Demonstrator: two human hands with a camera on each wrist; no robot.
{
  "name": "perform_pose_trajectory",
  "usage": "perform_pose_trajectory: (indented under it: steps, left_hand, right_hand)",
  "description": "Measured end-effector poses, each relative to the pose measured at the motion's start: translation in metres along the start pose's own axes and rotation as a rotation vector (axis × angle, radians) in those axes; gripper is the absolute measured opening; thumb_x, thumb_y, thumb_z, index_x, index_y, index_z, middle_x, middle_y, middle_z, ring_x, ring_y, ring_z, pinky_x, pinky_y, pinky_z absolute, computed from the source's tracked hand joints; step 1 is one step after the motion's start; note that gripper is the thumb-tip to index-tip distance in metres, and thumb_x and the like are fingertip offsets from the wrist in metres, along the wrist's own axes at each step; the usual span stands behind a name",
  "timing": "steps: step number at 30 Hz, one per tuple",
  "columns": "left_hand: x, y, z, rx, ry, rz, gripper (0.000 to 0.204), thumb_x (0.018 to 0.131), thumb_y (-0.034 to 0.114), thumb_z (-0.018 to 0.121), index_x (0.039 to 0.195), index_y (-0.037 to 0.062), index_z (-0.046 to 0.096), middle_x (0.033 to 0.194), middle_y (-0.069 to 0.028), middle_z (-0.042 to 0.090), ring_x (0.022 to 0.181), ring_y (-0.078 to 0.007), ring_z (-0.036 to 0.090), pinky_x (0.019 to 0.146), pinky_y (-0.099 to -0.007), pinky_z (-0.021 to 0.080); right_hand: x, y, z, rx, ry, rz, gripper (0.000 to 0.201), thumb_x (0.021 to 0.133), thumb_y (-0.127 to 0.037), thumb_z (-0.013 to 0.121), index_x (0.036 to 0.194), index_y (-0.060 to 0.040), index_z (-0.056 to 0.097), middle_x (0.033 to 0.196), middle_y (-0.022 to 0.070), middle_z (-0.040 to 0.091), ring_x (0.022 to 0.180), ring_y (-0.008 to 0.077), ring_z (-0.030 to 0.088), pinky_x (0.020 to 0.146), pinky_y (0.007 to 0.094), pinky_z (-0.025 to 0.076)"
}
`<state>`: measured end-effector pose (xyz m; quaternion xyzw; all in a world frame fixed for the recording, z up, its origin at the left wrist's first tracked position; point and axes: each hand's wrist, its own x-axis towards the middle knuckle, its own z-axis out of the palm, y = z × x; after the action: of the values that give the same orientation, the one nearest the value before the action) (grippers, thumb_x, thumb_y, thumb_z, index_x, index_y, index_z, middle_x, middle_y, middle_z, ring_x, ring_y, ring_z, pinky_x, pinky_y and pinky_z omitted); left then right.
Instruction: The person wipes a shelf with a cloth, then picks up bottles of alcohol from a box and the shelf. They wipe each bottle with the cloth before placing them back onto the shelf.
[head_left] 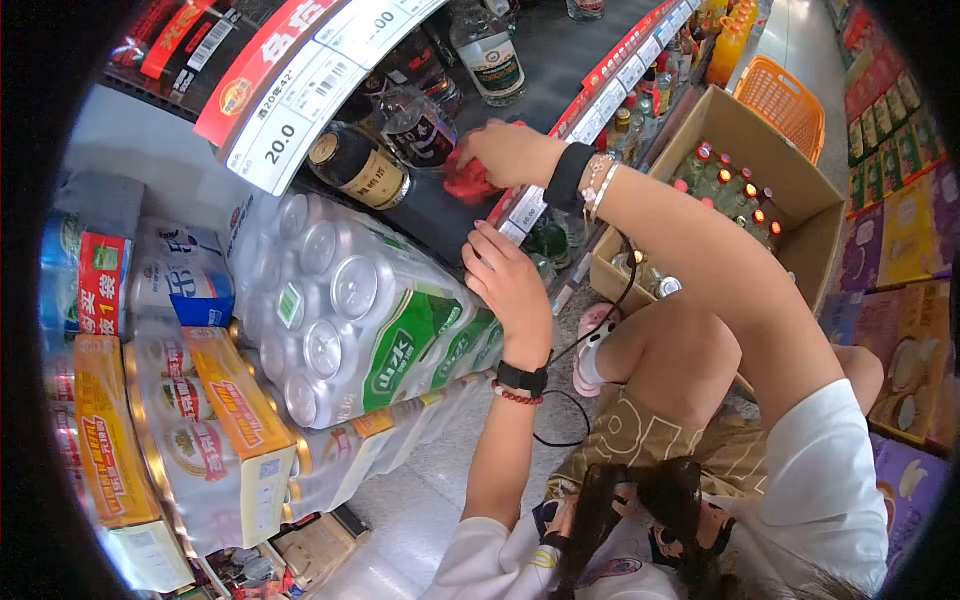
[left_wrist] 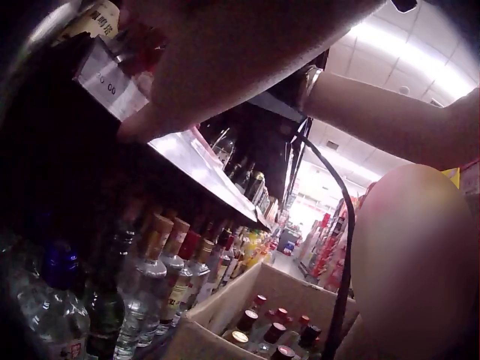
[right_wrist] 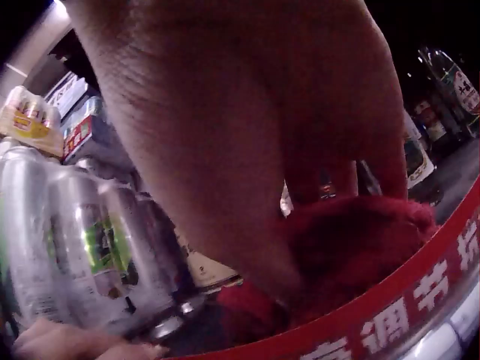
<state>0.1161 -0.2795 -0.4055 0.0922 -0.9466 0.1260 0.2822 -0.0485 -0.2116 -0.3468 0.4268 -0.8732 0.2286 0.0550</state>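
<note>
Right hand (head_left: pixel 497 155): fingers clamped on bunched red cloth (head_left: pixel 466 182). Cloth lies on dark shelf (head_left: pixel 432 210), just behind front edge, near cream-labelled bottle (head_left: pixel 375 182). Left hand (head_left: pixel 508 278): fingers loosely extended, slightly apart, tips at shelf edge by price strip (head_left: pixel 524 212). Can pack (head_left: pixel 400 335) just beside left hand. From where I stand, carton (head_left: pixel 818 190) near shelf, bottles inside upright, orange basket (head_left: pixel 785 105) beyond.
</note>
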Motion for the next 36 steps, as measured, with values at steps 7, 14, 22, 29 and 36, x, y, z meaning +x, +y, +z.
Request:
perform_pose_trajectory:
  steps: [7, 14, 22, 29, 36]
  left_hand:
    - [0.000, -0.001, -0.021, -0.217, -0.188, -0.021, 0.068, 0.075, 0.015, 0.064, 0.131, -0.0067, 0.032, 0.125, -0.0190, 0.040, 0.115, -0.0327, 0.039, 0.089, -0.0407, 0.035]
    - [0.065, -0.014, -0.064, -1.031, 0.062, -0.151, 0.060, 0.082, 0.008, 0.059, 0.132, -0.0067, 0.029, 0.132, -0.0238, 0.037, 0.122, -0.0337, 0.037, 0.102, -0.0438, 0.028]
    - [0.200, 0.022, 0.000, -1.329, 0.677, -0.566, 0.066, 0.080, 0.004, 0.061, 0.131, -0.0125, 0.023, 0.129, -0.0278, 0.036, 0.120, -0.0337, 0.038, 0.102, -0.0406, 0.028]
    - [0.241, -0.014, 0.050, -1.091, 0.599, -0.493, 0.066, 0.069, 0.014, 0.075, 0.115, -0.0154, 0.037, 0.110, -0.0310, 0.050, 0.105, -0.0410, 0.051, 0.089, -0.0452, 0.040]
    - [0.240, -0.019, 0.052, -1.068, 0.569, -0.504, 0.047, 0.072, 0.017, 0.073, 0.102, -0.0125, 0.052, 0.097, -0.0257, 0.061, 0.090, -0.0393, 0.059, 0.078, -0.0437, 0.045]
  right_hand:
    - [-0.003, 0.020, 0.000, 0.150, 0.028, 0.127, 0.039, 0.064, -0.001, 0.058, 0.099, -0.0129, 0.068, 0.095, 0.0155, 0.065, 0.092, 0.0329, 0.061, 0.079, 0.0392, 0.049]
    - [-0.007, 0.008, -0.012, 0.234, -0.032, 0.280, 0.037, 0.065, 0.000, 0.058, 0.099, -0.0123, 0.068, 0.095, 0.0183, 0.065, 0.093, 0.0331, 0.061, 0.082, 0.0381, 0.048]
    - [0.000, 0.014, -0.001, 0.239, 0.044, 0.363, 0.023, 0.070, -0.009, 0.060, 0.092, -0.0074, 0.067, 0.093, 0.0220, 0.063, 0.093, 0.0343, 0.061, 0.081, 0.0402, 0.049]
    - [-0.010, 0.013, -0.007, 0.289, 0.079, 0.338, 0.022, 0.071, -0.009, 0.061, 0.091, -0.0111, 0.068, 0.096, 0.0199, 0.064, 0.094, 0.0326, 0.061, 0.083, 0.0400, 0.048]
    - [-0.009, 0.009, -0.017, 0.236, -0.007, 0.317, 0.031, 0.068, -0.002, 0.058, 0.095, -0.0140, 0.069, 0.099, 0.0194, 0.063, 0.096, 0.0324, 0.060, 0.084, 0.0393, 0.049]
